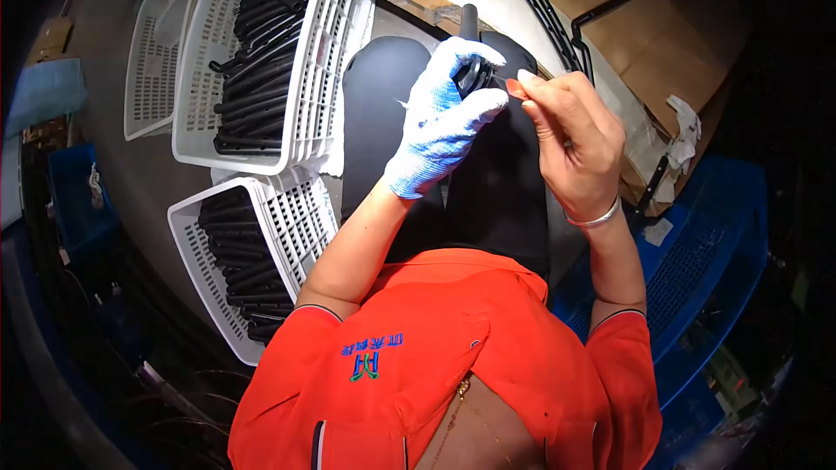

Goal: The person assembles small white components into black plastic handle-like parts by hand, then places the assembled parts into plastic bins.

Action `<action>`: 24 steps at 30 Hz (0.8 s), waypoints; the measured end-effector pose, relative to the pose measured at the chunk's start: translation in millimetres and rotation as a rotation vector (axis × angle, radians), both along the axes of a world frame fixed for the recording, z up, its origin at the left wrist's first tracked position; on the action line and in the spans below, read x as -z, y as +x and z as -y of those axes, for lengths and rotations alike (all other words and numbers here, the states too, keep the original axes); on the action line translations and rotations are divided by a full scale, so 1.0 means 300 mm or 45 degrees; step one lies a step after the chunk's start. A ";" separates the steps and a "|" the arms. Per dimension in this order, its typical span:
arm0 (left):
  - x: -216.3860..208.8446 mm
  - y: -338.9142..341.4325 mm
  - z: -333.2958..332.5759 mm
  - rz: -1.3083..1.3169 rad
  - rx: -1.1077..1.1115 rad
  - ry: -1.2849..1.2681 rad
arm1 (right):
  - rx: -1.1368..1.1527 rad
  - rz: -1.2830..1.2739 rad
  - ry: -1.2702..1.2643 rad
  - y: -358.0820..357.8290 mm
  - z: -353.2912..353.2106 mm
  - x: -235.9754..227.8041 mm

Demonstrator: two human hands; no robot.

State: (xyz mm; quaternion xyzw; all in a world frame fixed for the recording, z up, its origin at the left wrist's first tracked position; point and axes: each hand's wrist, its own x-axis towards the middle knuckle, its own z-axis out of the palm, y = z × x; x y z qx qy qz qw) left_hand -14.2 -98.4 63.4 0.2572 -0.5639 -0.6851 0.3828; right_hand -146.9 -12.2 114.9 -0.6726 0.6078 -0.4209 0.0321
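Observation:
My left hand [435,126], in a blue-and-white knit glove, is closed around a black tubular part [470,24] above my lap. The part's upper end sticks out past my fingers, and a rounded dark end shows between thumb and forefinger. My bare right hand [579,135] pinches a small tool with an orange grip [516,89]. A thin tip runs from it toward the rounded end of the part; whether they touch I cannot tell. Just beyond my right hand, several bent black tubes [553,28] lie on the work surface.
At the left stands a white slatted basket [292,135] full of black tubes, with a smaller white basket [261,235] of similar parts nearer me. A blue plastic crate [697,252] sits at the right. Crumpled white paper [685,130] and a black-handled tool [653,184] lie by the board's edge.

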 end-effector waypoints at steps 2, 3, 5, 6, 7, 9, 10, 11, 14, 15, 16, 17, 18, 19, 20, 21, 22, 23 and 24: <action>-0.007 0.000 -0.007 -0.019 0.010 0.010 | -0.027 -0.065 0.016 -0.002 0.005 0.005; -0.011 0.000 -0.011 -0.039 0.019 0.021 | -0.029 -0.065 0.017 -0.003 0.006 0.008; -0.004 -0.001 -0.008 -0.016 0.003 -0.020 | -0.034 -0.108 0.008 -0.004 0.007 0.012; -0.001 -0.001 -0.007 0.007 -0.011 -0.063 | -0.035 -0.108 0.010 -0.004 0.008 0.012; -0.003 0.000 -0.008 0.007 -0.012 -0.061 | -0.042 -0.108 0.015 -0.005 0.009 0.012; -0.011 0.003 -0.010 -0.036 0.022 0.006 | -0.049 -0.109 0.022 -0.006 0.010 0.008; -0.012 0.003 -0.011 -0.036 0.022 0.007 | -0.048 -0.128 0.027 -0.006 0.010 0.005; -0.013 0.003 -0.011 -0.031 0.023 0.021 | -0.046 -0.145 0.031 -0.007 0.010 0.002; -0.015 0.000 -0.012 -0.016 0.014 0.009 | -0.035 -0.172 0.036 -0.006 0.010 -0.004; -0.016 -0.001 -0.012 -0.007 0.002 -0.018 | -0.035 -0.172 0.036 -0.005 0.010 -0.007; -0.009 -0.003 -0.009 -0.006 0.002 -0.017 | -0.023 -0.196 0.038 -0.004 0.009 -0.010; 0.003 -0.005 -0.005 0.028 -0.024 -0.104 | -0.011 -0.220 0.041 -0.003 0.009 -0.011; 0.011 -0.008 -0.004 0.061 -0.049 -0.189 | -0.010 -0.220 0.042 -0.002 0.007 -0.011; 0.014 -0.010 -0.005 0.060 -0.047 -0.188 | -0.002 -0.221 0.040 -0.002 0.005 -0.011; 0.016 -0.012 -0.006 0.062 -0.045 -0.163 | 0.006 -0.222 0.038 -0.001 0.003 -0.011; 0.017 -0.013 -0.007 0.064 -0.043 -0.140 | 0.006 -0.222 0.039 0.001 0.002 -0.011; 0.022 -0.016 -0.011 0.064 -0.043 -0.139 | 0.025 -0.221 0.047 0.003 0.000 -0.011; 0.028 -0.021 -0.016 0.075 -0.070 -0.203 | 0.043 -0.220 0.054 0.003 -0.002 -0.011; 0.029 -0.025 -0.019 0.085 -0.096 -0.267 | 0.044 -0.220 0.055 0.002 -0.002 -0.009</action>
